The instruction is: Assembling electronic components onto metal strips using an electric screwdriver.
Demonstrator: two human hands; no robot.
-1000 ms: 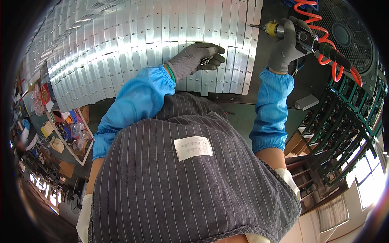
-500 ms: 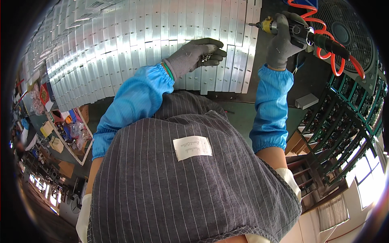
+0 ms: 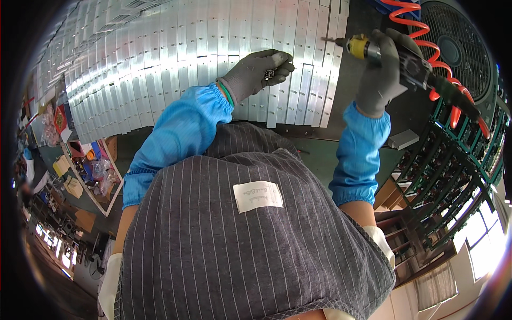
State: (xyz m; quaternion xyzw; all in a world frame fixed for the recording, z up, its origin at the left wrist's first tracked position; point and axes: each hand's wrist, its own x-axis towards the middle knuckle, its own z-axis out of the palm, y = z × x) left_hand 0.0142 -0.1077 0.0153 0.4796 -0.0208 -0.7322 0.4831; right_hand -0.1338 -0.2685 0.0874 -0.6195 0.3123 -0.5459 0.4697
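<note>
My left hand, in a grey glove, has its fingers curled over several small metal screws. It hovers above rows of silver metal strips that lie side by side, with small holes or studs along them. My right hand, gloved the same way, grips a black pneumatic screwdriver with a yellow collar. The tool's thin bit points left over the rightmost strips. Whether the bit touches a strip I cannot tell.
A coiled orange air hose runs from the screwdriver past a large fan at the far right. Nearby sits a small grey metal block. Green racks stand to the right, and a shelf of bags and boxes to the left.
My left fingers have curled in further over the screws. My right hand has shifted slightly right and nearer with the screwdriver, which has turned a little; the hose swung along with it.
</note>
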